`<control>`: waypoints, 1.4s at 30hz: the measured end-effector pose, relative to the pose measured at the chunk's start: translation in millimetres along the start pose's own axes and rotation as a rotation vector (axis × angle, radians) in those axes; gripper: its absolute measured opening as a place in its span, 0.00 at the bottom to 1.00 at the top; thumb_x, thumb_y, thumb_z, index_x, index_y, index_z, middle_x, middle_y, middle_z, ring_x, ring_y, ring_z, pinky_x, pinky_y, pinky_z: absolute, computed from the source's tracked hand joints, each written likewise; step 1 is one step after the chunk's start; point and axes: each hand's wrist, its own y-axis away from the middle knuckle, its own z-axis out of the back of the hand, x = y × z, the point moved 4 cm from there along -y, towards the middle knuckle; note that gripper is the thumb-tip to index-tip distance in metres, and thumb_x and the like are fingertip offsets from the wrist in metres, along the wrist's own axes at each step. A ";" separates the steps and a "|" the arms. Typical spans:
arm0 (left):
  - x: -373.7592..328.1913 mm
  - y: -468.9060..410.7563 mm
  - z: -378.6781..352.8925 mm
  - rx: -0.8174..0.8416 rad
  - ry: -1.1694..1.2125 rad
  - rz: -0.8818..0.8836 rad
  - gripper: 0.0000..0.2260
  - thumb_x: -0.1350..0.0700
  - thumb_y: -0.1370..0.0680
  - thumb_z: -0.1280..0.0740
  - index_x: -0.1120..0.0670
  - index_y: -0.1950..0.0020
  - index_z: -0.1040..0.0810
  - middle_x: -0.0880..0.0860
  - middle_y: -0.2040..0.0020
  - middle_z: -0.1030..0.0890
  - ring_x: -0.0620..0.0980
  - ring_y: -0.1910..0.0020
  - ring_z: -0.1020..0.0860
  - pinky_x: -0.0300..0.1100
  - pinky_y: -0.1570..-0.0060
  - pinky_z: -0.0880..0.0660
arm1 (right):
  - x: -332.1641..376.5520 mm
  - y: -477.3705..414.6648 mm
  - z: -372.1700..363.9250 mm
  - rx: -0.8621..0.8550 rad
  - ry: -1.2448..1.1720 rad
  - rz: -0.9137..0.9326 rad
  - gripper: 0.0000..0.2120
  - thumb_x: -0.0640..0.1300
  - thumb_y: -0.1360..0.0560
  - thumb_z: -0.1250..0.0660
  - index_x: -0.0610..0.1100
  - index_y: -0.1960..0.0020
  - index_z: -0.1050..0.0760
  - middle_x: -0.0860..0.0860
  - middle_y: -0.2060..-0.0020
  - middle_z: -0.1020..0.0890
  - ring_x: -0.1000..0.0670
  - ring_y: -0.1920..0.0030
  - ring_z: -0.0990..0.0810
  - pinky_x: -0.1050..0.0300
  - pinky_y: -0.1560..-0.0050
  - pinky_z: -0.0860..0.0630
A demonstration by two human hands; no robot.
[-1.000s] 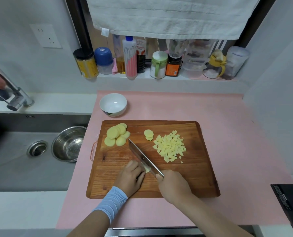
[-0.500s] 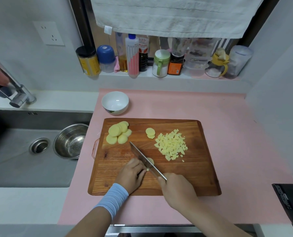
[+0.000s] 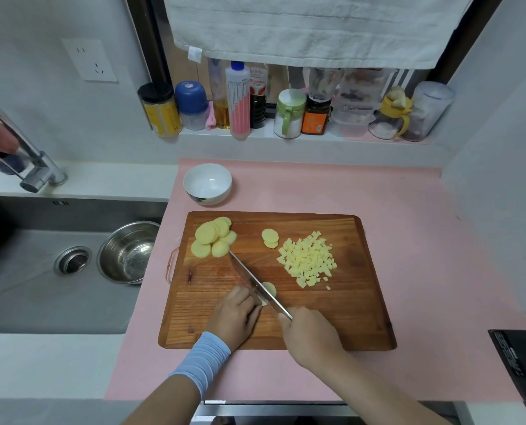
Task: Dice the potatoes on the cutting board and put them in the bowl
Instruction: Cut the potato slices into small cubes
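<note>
A wooden cutting board [image 3: 356,317] lies on the pink mat. Round potato slices [image 3: 213,237] are piled at its far left, two more slices [image 3: 269,238] lie mid-board, and a heap of diced potato [image 3: 308,259] sits at the far right. My right hand [image 3: 309,334] grips the handle of a knife [image 3: 252,280] whose blade crosses a potato slice [image 3: 270,289]. My left hand [image 3: 237,314] holds that slice down with curled fingers against the blade's left side. An empty white bowl [image 3: 207,183] stands just beyond the board's far left corner.
A steel sink [image 3: 19,271] with a metal bowl [image 3: 128,251] lies to the left, a tap [image 3: 38,170] above it. Bottles and jars [image 3: 286,108] line the back ledge under a hanging towel. A black object [image 3: 522,369] is at the right edge.
The knife blade has shifted slightly left across the held slice, so more of the slice shows on its right. The camera view has moved a little; both hands stay at the board's near edge.
</note>
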 end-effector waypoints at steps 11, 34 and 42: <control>0.7 -1.8 6.4 -0.031 0.069 0.025 0.05 0.56 0.22 0.32 0.55 0.58 0.19 0.49 0.57 0.21 0.49 0.56 0.24 0.40 0.53 0.25 | 4.5 15.5 7.1 -0.041 0.037 0.063 0.16 0.56 0.16 0.45 0.50 0.49 0.21 0.53 0.57 0.17 0.48 0.55 0.18 0.49 0.52 0.20; 19.8 14.5 29.4 -0.048 -0.110 0.401 0.10 0.48 0.27 0.36 0.50 0.51 0.21 0.47 0.52 0.24 0.49 0.52 0.28 0.45 0.51 0.29 | -7.1 -2.0 25.7 0.054 -0.143 0.037 0.19 0.56 0.17 0.41 0.51 0.64 0.29 0.54 0.67 0.21 0.52 0.65 0.23 0.55 0.64 0.29; 7.1 -2.3 33.4 0.003 -0.051 0.477 0.02 0.55 0.24 0.27 0.51 0.57 0.15 0.48 0.58 0.16 0.52 0.55 0.22 0.42 0.53 0.27 | -1.1 3.4 33.7 -0.006 -0.035 0.128 0.18 0.55 0.16 0.41 0.53 0.64 0.28 0.55 0.68 0.21 0.54 0.66 0.22 0.56 0.64 0.26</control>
